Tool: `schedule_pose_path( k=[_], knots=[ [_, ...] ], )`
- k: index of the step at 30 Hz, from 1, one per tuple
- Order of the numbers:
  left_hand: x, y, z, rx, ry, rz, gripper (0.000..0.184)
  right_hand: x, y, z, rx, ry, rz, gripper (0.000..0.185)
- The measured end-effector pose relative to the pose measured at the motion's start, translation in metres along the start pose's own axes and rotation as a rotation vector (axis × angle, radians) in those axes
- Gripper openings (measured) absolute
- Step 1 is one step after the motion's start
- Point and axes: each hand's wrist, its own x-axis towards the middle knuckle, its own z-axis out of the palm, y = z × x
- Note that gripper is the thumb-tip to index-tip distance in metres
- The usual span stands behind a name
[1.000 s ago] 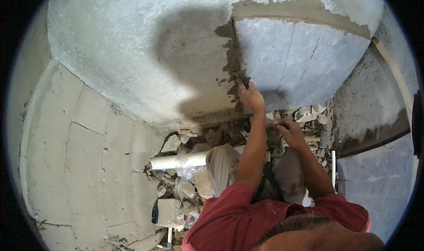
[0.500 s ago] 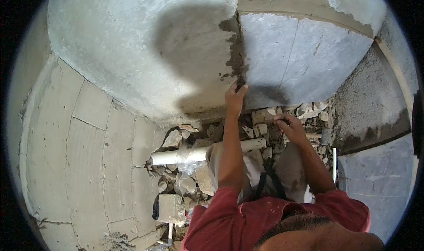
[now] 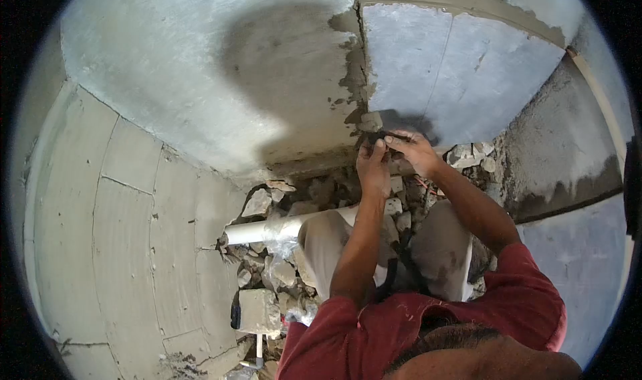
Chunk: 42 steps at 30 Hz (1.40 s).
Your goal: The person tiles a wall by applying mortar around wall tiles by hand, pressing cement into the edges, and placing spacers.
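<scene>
Both hands are close together at the lower left corner of a bluish-grey tile panel (image 3: 435, 65) on the wall. My left hand (image 3: 374, 167) is closed, fingertips pinched near a small dark thing that I cannot make out. Against it, my right hand (image 3: 416, 154) has its fingers bent round the same dark spot. Just above the fingertips, a small pale piece (image 3: 370, 121) sits at the tile corner. A strip of wet dark mortar (image 3: 354, 65) runs up the tile's left edge.
Below the wall lie a white pipe (image 3: 274, 230), broken stones (image 3: 257, 203) and a squarish block (image 3: 259, 311). Large beige slabs (image 3: 124, 213) cover the left side. At the right are rough cement (image 3: 555, 139) and another bluish-grey tile (image 3: 575, 259).
My right hand has moved up and left to meet my left hand. My left hand has moved down and slightly right, away from the mortar strip. The pale piece now shows at the tile corner.
</scene>
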Motion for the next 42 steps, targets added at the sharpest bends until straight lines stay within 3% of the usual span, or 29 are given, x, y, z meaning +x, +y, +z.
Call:
schedule_pose_path(
  k=[4, 7, 10, 12, 15, 18, 20, 23, 24, 27, 29, 31, 32, 35, 36, 42],
  knots=[
    [0.004, 0.002, -0.009, 0.14, -0.04, 0.0, 0.039, 0.012, 0.015, 0.003, 0.353, -0.174, 0.026, 0.035],
    [0.004, 0.002, -0.011, 0.262, -0.052, -0.015, 0.044, 0.022, 0.026, 0.005, 0.473, -0.153, 0.039, 0.024],
    [-0.003, 0.006, -0.004, 0.469, 0.021, -0.013, 0.046, 0.034, 0.025, 0.003, 0.286, -0.031, -0.018, 0.021],
    [-0.011, 0.014, -0.009, 0.699, 0.061, -0.027, 0.043, 0.039, 0.024, -0.002, 0.247, -0.089, -0.049, 0.021],
    [-0.014, 0.048, -0.034, 1.296, -0.125, -0.193, 0.049, 0.041, 0.011, -0.007, 0.199, -0.121, -0.105, 0.023],
    [-0.011, 0.055, -0.08, 1.517, -0.343, -0.312, 0.067, 0.053, 0.008, -0.007, 0.248, -0.093, -0.1, 0.026],
    [-0.022, 0.057, -0.089, 1.541, -0.379, -0.35, 0.063, 0.057, 0.009, -0.011, 0.282, -0.104, -0.077, 0.031],
    [-0.034, 0.044, -0.108, 1.589, -0.527, -0.269, 0.056, 0.059, 0.014, -0.014, 0.117, -0.053, -0.121, 0.037],
    [-0.037, 0.038, -0.115, 1.606, -0.59, -0.216, 0.054, 0.058, 0.012, -0.016, -0.125, -0.04, -0.116, 0.035],
    [-0.057, 0.055, -0.089, 1.714, -0.712, -0.128, 0.049, 0.052, 0.0, -0.007, -1.095, -0.071, -0.869, 0.034],
    [-0.067, 0.061, -0.091, 1.789, -0.733, -0.08, 0.049, 0.068, 0.0, -0.012, -1.218, -0.221, -0.784, 0.042],
    [-0.076, 0.067, -0.093, 1.828, -0.766, -0.073, 0.049, 0.082, -0.005, -0.014, -2.034, -0.181, -1.327, 0.047],
    [-0.078, 0.073, -0.092, 1.833, -0.79, -0.089, 0.048, 0.09, -0.007, -0.014, -2.017, -0.229, -1.358, 0.044],
    [-0.079, 0.082, -0.093, 1.859, -0.813, -0.046, 0.046, 0.111, -0.005, -0.009, -1.936, -0.201, -1.166, 0.036],
    [-0.081, 0.085, -0.093, 1.868, -0.815, -0.025, 0.044, 0.109, -0.006, -0.005, -2.074, -0.23, -1.241, 0.026],
    [-0.083, 0.096, -0.092, 1.813, -0.806, 0.085, 0.04, 0.087, -0.017, 0.028, -2.264, -0.19, -0.818, 0.018]
  ],
)
